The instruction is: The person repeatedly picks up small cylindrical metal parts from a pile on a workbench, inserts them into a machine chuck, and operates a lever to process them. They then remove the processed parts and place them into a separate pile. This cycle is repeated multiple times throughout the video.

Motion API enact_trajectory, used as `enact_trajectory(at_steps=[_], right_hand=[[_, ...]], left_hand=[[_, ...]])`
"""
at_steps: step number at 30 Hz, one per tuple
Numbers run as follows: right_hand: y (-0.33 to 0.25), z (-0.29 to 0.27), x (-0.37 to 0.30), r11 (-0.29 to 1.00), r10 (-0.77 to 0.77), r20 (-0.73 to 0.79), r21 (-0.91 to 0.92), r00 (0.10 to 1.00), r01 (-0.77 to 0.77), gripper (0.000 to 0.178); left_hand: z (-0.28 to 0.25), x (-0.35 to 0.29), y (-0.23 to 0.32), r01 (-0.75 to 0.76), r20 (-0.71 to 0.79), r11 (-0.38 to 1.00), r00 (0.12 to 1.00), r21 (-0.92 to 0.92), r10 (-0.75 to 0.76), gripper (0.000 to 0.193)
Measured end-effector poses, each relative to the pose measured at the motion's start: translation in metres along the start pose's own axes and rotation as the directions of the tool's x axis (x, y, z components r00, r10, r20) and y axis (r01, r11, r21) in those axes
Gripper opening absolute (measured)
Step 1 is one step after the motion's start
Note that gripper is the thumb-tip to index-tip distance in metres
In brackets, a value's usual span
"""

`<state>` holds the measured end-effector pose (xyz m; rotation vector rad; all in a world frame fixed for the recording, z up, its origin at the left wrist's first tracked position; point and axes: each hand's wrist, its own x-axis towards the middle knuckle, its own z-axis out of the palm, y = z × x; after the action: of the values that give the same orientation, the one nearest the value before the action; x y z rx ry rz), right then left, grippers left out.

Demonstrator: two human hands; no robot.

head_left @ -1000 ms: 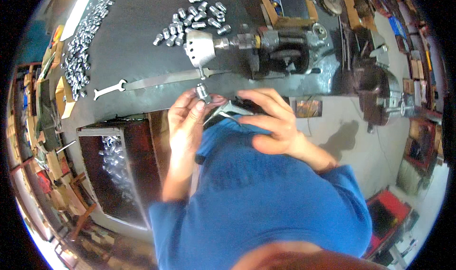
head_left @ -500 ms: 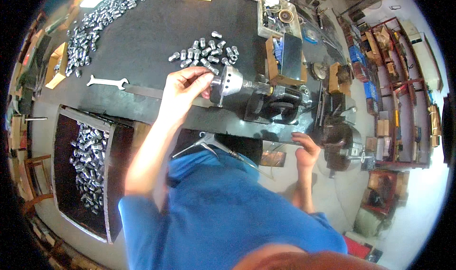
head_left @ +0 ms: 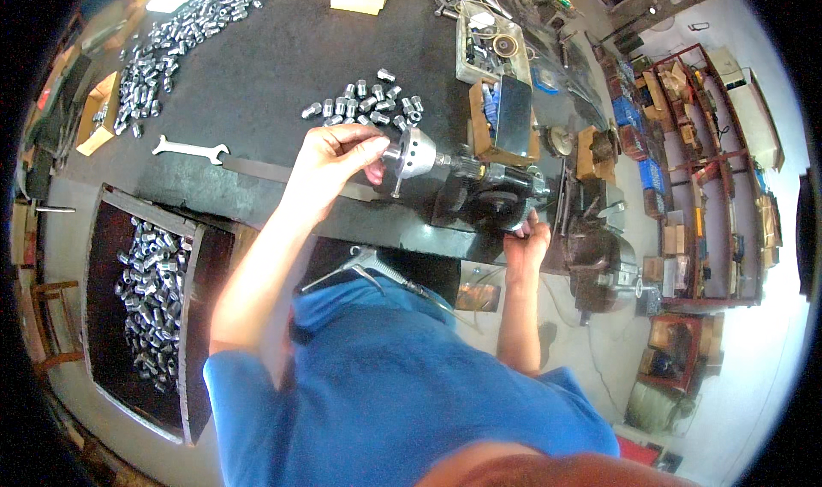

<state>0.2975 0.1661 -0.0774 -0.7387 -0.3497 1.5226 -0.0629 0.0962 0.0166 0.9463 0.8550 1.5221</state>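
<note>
My left hand (head_left: 332, 160) reaches to the mouth of a silver chuck (head_left: 418, 151) with holes round its side. Thumb and fingers pinch a small cylindrical metal fitting (head_left: 392, 153), mostly hidden by the fingertips. The chuck sits on the left end of a dark bench machine (head_left: 492, 187). At that machine's lower right end, my right hand (head_left: 526, 242) has its fingers curled up against it; what they grip is hidden. Just behind the chuck lies a small heap of shiny metal fittings (head_left: 366, 103).
A spanner (head_left: 190, 151) lies left on the dark bench. More fittings (head_left: 175, 50) spread at the far left; others fill an open bin (head_left: 193, 333) below. An air gun (head_left: 368, 264) hangs at the front edge. Right are a cardboard box (head_left: 485, 136) and a vise (head_left: 599, 260).
My right hand has moved up and left from in front of the bench to the machine's right end, its fingers now curled. My left hand stays at the chuck. The whole view has shifted slightly.
</note>
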Motion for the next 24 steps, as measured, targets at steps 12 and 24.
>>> enact_trajectory(at_steps=[12, 24], right_hand=[[-0.033, 0.040, -0.039, 0.968, -0.092, 0.067, -0.227, 0.994, 0.105, 0.016], [-0.050, 0.073, -0.047, 0.905, -0.153, 0.275, -0.347, 0.949, 0.246, 0.009]], left_hand=[[0.001, 0.004, 0.002, -0.018, 0.065, 0.999, 0.998, 0.042, 0.015, 0.021], [0.009, 0.001, 0.004, -0.011, -0.037, 0.974, 0.999, 0.227, 0.020, 0.019]])
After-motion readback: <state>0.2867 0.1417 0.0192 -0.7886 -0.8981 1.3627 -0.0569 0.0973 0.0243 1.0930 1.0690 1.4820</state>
